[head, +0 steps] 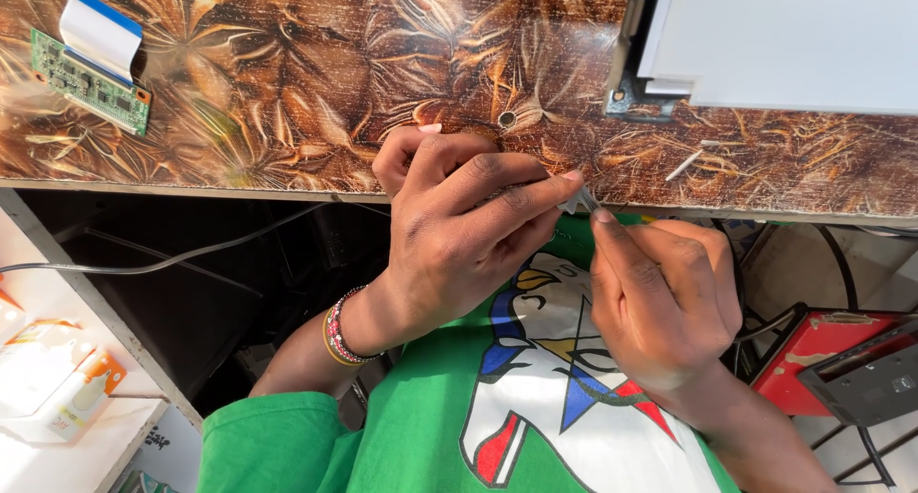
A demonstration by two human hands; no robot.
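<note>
Both my hands meet at the front edge of a brown patterned table (287,82). My left hand (459,225) and my right hand (660,297) pinch one small grey, shiny piece (579,202) between their fingertips. The piece is tiny and mostly hidden by the fingers, so I cannot tell what kind of thing it is. My left wrist wears a beaded bracelet (339,335). Below the hands is my green printed shirt.
A green circuit board (91,80) with a white and blue flat ribbon cable (100,29) lies at the table's far left. A white panel in a metal frame (784,39) lies at the far right. Small boxes (57,388) sit lower left, a red case (841,354) lower right.
</note>
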